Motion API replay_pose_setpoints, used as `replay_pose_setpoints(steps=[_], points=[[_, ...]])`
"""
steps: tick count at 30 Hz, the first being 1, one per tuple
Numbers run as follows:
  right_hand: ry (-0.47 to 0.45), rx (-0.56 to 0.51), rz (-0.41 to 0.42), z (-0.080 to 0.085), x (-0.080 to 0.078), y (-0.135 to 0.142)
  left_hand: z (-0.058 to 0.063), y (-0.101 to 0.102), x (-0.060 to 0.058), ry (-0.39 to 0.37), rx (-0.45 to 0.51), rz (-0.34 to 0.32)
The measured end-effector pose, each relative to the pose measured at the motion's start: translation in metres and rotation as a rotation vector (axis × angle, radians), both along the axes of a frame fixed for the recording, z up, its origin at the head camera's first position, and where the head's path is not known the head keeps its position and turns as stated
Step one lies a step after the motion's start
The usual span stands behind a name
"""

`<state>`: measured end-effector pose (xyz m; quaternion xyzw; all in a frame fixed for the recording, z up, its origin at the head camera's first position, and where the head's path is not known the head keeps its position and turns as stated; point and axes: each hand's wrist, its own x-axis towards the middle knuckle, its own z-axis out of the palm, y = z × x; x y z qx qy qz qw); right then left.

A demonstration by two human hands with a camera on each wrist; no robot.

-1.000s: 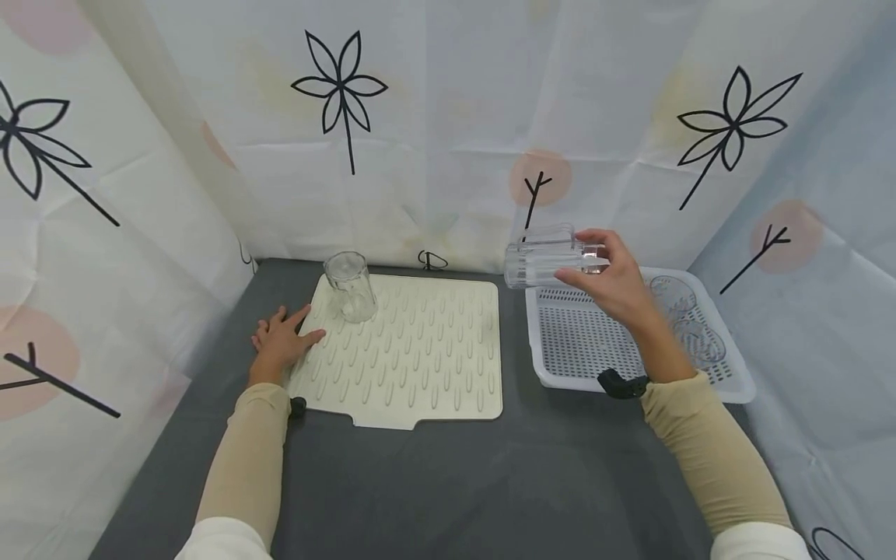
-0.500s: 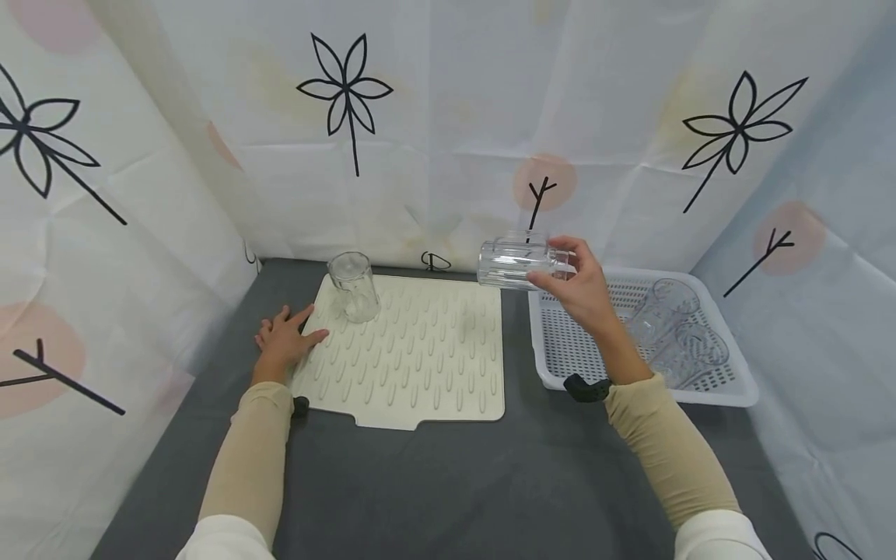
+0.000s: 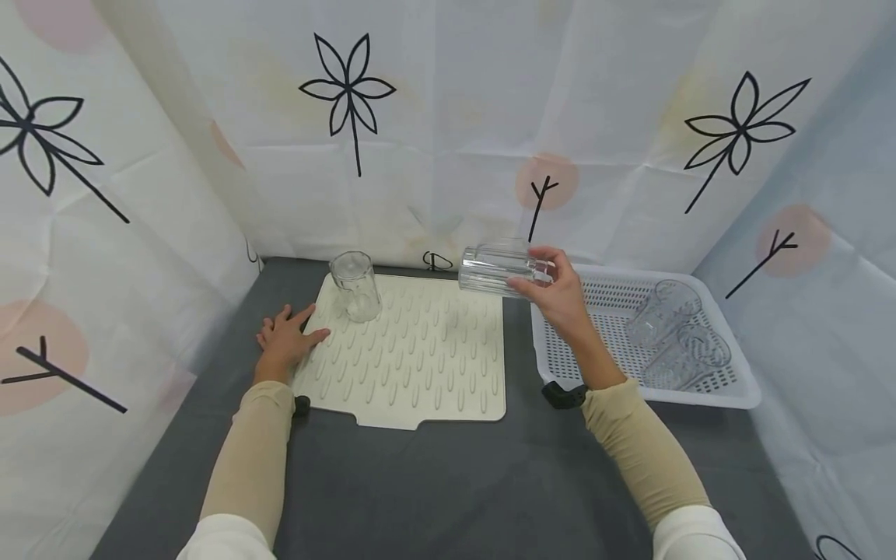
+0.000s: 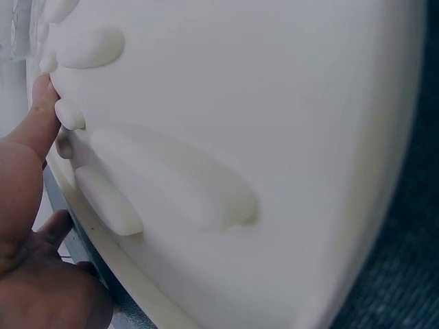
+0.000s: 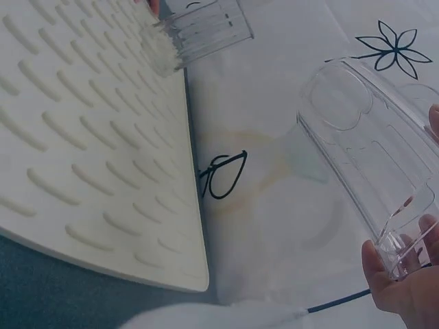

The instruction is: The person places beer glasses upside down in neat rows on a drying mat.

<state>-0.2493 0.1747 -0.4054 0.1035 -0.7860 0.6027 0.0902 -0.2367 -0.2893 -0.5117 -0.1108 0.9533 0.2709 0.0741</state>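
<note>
White sheets (image 3: 455,117) with black flower line drawings and pale pink dots back the workspace on three sides. Dark grey counter (image 3: 462,490) below, running up to the rear sheet.

Hands: right hand (image 3: 560,295) grips one clear glass (image 3: 493,268) in the air, thumb on the near side, fingers on the far side, all at its right end. Glass lies on its side, long axis roughly left-right, over the back right part of the cream mat (image 3: 420,404). Right wrist view has it apart from the mat. Can't tell which end is the mouth.

Left hand (image 3: 287,341) grips nothing: fingers spread, thumb on the mat's left edge area, other fingers out past that edge over the counter. Left wrist view confirms a fingertip touching the mat between raised bumps.

Mat: flat on the counter, rows of elongated bumps, tab on the near edge. Standing glass (image 3: 355,288) on end near its back left corner, just beyond the left hand.

White perforated basket (image 3: 700,400) on the right side of the counter, well apart from the standing glass. Two more clear glasses (image 3: 658,319) in its right half, tilted, close together.

Both forearms: tan sleeves (image 3: 241,459), black wrist units (image 3: 563,395).
</note>
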Motion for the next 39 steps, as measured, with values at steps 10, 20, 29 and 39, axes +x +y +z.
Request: replay_pose_setpoints(steps=[10,20,29,39], points=[[-0.001,-0.030,-0.010,-0.013,0.001,-0.019,0.000,0.005,-0.002,0.010,-0.003,-0.009],[-0.060,-0.074,0.018,-0.015,0.002,-0.042,-0.003,0.006,-0.004,-0.001,-0.017,0.005],[-0.095,-0.075,0.057,-0.003,0.011,-0.063,0.001,0.003,-0.002,-0.030,-0.019,0.020],[0.019,-0.016,0.026,-0.026,0.001,-0.077,-0.003,0.002,-0.005,0.153,0.059,0.153]])
